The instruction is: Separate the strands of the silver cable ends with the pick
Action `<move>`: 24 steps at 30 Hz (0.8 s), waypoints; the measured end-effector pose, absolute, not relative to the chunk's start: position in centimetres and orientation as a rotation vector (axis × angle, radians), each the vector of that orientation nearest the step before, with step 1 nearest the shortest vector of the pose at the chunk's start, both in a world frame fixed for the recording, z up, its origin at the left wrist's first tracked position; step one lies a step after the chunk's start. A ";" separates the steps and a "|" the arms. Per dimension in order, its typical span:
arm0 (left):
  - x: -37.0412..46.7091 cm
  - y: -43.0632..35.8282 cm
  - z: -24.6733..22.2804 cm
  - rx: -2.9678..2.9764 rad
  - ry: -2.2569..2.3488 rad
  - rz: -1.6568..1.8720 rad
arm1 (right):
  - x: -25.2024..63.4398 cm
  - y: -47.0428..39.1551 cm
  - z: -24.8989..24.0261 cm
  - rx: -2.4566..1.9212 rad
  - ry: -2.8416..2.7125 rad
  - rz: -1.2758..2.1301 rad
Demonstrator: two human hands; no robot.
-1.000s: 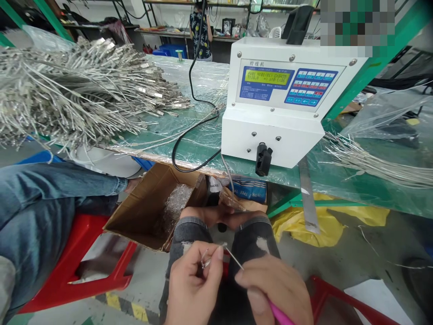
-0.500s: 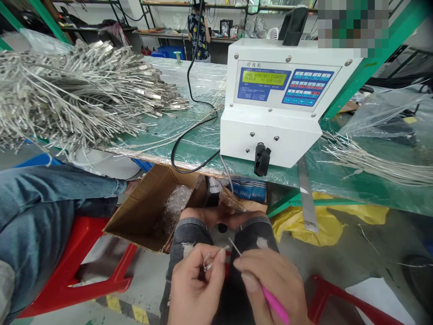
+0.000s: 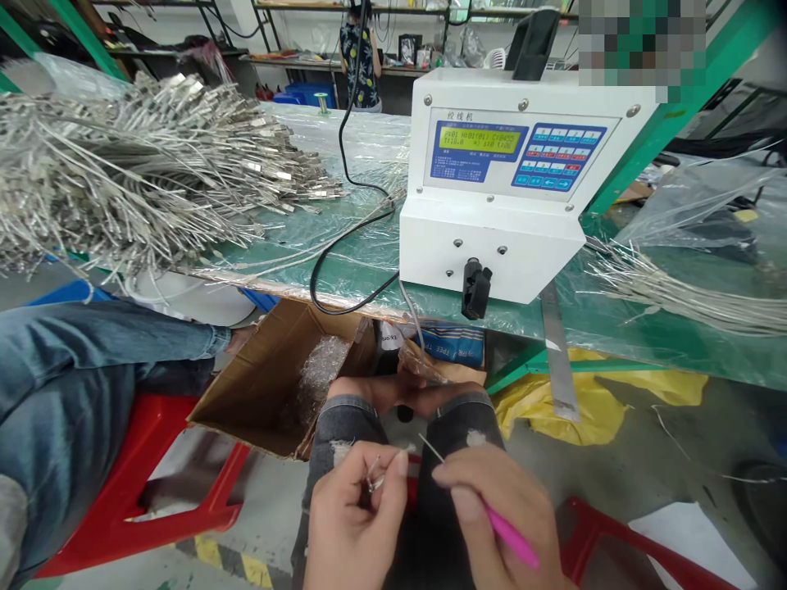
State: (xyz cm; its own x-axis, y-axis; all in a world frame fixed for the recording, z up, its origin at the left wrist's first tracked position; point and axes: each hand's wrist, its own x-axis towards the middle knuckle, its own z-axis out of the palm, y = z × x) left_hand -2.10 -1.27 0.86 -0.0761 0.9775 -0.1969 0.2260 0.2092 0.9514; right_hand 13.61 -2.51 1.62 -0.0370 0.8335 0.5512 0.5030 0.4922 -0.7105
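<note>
Low in the head view, above the lap, my left hand (image 3: 360, 512) is closed in a pinch on a thin whitish wire (image 3: 374, 475), whose small loops show between the fingers. To its right, my right hand (image 3: 501, 508) is closed around a pink-handled tool (image 3: 511, 537). A thin metal shaft reaches from that hand up and left, its tip short of the left fingertips. The two hands are apart. Beyond them, on the bench, stands a white machine (image 3: 492, 238) with a lit display and a black clamp (image 3: 475, 288) on its front.
A large heap of pale cables (image 3: 153, 172) lies on the green bench (image 3: 362, 258) at left, another bundle (image 3: 689, 295) at right. Below are an open cardboard box (image 3: 252, 385), a red stool (image 3: 141, 492) and a seated person's legs (image 3: 74, 369). Another person (image 3: 360, 61) is at the back.
My right hand has moved slightly to the right with the pink-handled tool, so its tip is a little farther from my left fingers. My left hand has barely moved.
</note>
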 end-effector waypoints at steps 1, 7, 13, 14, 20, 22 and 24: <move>-2.1 -1.3 0.9 1.179 1.517 0.976 | 13.8 -2.5 1.6 -1.202 -1.684 0.412; -1.7 -1.3 1.6 1.163 1.513 0.946 | 13.6 -2.4 1.1 -1.394 -1.551 0.733; -2.0 -1.3 1.2 1.217 1.416 0.877 | 12.4 -2.0 0.9 -1.425 -1.376 1.173; -2.0 -1.3 1.2 1.227 1.406 0.867 | 12.4 -2.0 0.9 -1.428 -1.368 1.203; -1.5 -1.4 1.3 1.233 1.415 0.849 | 12.6 -2.4 0.5 -1.472 -1.525 0.969; -1.3 -1.4 1.3 1.260 1.415 0.853 | 12.6 -2.4 0.1 -1.479 -1.539 0.895; -1.4 -1.2 1.2 1.284 1.397 0.860 | 12.9 -2.4 -0.3 -1.502 -1.477 0.865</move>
State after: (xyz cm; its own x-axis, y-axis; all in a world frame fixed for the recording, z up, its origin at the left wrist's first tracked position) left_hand -1.39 -1.21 1.16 0.0762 0.9757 -0.2053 0.2566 0.1798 0.9497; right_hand 12.89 -2.36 -0.32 0.0685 0.9944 0.0804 0.4164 0.0447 -0.9081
